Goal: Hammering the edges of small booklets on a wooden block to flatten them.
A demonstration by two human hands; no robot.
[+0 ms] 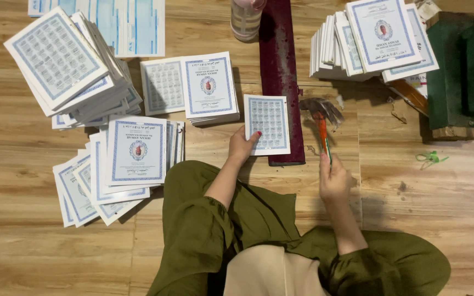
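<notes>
Dark maroon, long flat bar (280,66), lying on pale wood-grain flooring (17,181): the landmark. Thin white rectangular paper booklet with blue patterned border (267,124), resting across the bar's near end; left hand (241,146) presses its lower-left corner, fingers flat, not clenched. Just right of the bar, right hand (333,178) is clenched around the orange handle of a blurred metal-headed hammer (321,115). Left of the bar, fanned stacks of matching booklets (122,159); right of it, another stack (368,41).
</notes>
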